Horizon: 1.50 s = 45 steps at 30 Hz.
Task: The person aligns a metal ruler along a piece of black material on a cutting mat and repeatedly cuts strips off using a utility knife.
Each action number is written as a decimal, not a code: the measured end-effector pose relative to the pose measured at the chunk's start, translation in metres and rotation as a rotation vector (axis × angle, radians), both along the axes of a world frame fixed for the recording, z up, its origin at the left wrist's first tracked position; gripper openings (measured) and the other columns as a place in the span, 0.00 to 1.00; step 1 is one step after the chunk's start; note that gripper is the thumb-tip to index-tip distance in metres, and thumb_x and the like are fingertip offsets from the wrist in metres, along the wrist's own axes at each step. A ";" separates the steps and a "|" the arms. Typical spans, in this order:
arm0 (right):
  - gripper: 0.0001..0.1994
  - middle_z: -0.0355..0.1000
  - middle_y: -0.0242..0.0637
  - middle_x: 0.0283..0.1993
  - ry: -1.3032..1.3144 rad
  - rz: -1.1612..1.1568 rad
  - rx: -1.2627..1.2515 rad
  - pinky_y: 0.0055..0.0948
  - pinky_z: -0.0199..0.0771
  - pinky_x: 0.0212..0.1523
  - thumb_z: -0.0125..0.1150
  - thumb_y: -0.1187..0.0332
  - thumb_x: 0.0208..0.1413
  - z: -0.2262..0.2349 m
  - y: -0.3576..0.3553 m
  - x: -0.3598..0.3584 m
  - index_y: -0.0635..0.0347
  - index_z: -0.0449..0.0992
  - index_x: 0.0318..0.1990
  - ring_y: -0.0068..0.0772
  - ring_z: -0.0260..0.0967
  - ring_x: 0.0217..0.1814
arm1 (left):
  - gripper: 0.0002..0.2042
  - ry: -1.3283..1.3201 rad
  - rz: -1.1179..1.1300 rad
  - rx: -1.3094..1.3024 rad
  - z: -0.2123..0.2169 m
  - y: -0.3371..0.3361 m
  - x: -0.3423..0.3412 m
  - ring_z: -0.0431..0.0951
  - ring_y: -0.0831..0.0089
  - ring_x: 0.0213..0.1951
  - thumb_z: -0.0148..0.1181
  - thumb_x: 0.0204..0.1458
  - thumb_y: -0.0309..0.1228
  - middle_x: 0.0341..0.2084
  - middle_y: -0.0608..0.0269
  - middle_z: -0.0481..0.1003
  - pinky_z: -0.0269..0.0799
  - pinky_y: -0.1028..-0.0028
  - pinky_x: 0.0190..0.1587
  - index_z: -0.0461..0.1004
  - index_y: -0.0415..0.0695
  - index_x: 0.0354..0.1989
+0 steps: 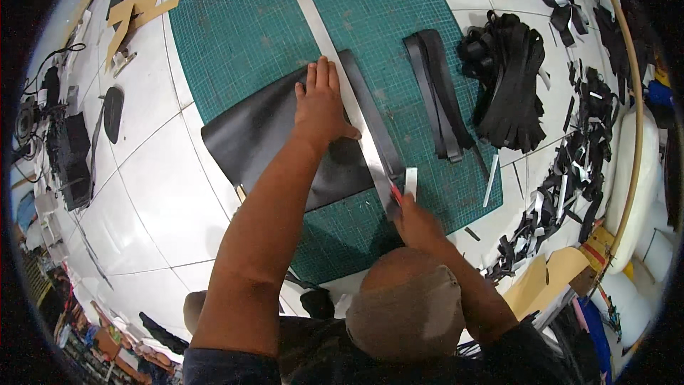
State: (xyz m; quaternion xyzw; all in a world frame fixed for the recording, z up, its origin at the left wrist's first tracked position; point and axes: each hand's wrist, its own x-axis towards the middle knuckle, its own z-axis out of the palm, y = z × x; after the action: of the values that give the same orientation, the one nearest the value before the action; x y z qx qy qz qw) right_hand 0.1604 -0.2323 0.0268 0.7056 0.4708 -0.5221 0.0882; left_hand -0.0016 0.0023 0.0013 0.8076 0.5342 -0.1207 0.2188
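My left hand [320, 103] lies flat with its fingers stretched out, pressing on a black leather-like sheet [249, 128] and against the edge of a long metal ruler [305, 3]. The ruler runs slantwise over the sheet, and a narrow black band [370, 103] of the material shows along its right side. Close to the ruler's near end, my right hand [417, 222] is closed on a red-handled cutter [396, 192]; its blade is hard to make out. A small white piece [411, 181] shows beside these fingers. Beneath everything lies a green cutting mat [235, 14].
Folded black strips [433, 93] rest on the mat's right side, beside a thick bundle of black strips [507, 85]. Black and white scraps [570, 164] are heaped farther right. Tan card pieces [135, 16] lie at the far left on white floor tiles [153, 192].
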 end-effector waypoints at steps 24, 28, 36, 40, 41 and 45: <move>0.20 0.71 0.54 0.39 0.075 -0.552 0.611 0.48 0.69 0.43 0.66 0.69 0.49 -0.037 0.127 -0.036 0.65 0.64 0.45 0.59 0.71 0.41 | 0.72 0.089 -0.007 -0.036 0.006 0.002 0.006 0.40 0.51 0.74 0.81 0.21 0.56 0.73 0.48 0.39 0.49 0.48 0.70 0.38 0.34 0.71; 0.20 0.72 0.50 0.37 0.081 -0.539 0.585 0.45 0.70 0.41 0.67 0.69 0.49 -0.032 0.129 -0.015 0.63 0.65 0.45 0.54 0.72 0.39 | 0.72 0.066 -0.002 -0.055 0.009 0.002 0.010 0.40 0.51 0.74 0.81 0.21 0.56 0.73 0.48 0.39 0.48 0.49 0.70 0.38 0.34 0.72; 0.24 0.74 0.41 0.39 0.235 -0.404 0.718 0.35 0.73 0.45 0.70 0.69 0.49 0.051 0.140 0.064 0.64 0.67 0.52 0.38 0.73 0.41 | 0.72 0.071 0.021 -0.086 0.006 0.001 0.007 0.38 0.50 0.74 0.82 0.20 0.54 0.73 0.48 0.37 0.46 0.48 0.71 0.38 0.35 0.72; 0.29 0.75 0.39 0.39 0.316 -0.490 0.722 0.32 0.73 0.46 0.71 0.67 0.49 0.053 0.134 0.101 0.64 0.66 0.57 0.33 0.74 0.42 | 0.72 0.078 0.015 -0.063 0.009 0.002 0.005 0.38 0.50 0.74 0.82 0.19 0.54 0.73 0.48 0.38 0.47 0.48 0.71 0.38 0.35 0.72; 0.27 0.76 0.41 0.41 0.280 -0.509 0.646 0.33 0.73 0.47 0.71 0.68 0.49 0.049 0.136 0.109 0.63 0.67 0.55 0.34 0.75 0.43 | 0.72 0.067 0.019 -0.069 0.011 0.002 0.006 0.39 0.50 0.74 0.82 0.19 0.54 0.73 0.48 0.38 0.47 0.48 0.71 0.38 0.35 0.72; 0.25 0.76 0.43 0.42 0.067 -0.409 0.710 0.35 0.73 0.48 0.69 0.67 0.51 -0.014 0.130 0.134 0.64 0.67 0.54 0.39 0.75 0.43 | 0.73 -0.060 0.014 0.031 -0.002 -0.002 0.007 0.43 0.43 0.72 0.84 0.12 0.52 0.71 0.43 0.43 0.50 0.42 0.68 0.43 0.34 0.70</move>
State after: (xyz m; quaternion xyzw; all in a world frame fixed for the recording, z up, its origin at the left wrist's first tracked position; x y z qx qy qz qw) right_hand 0.2943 -0.1026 0.0131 0.7539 0.4746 -0.3565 -0.2817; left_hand 0.0054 0.0006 -0.0008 0.8105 0.5347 -0.0866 0.2229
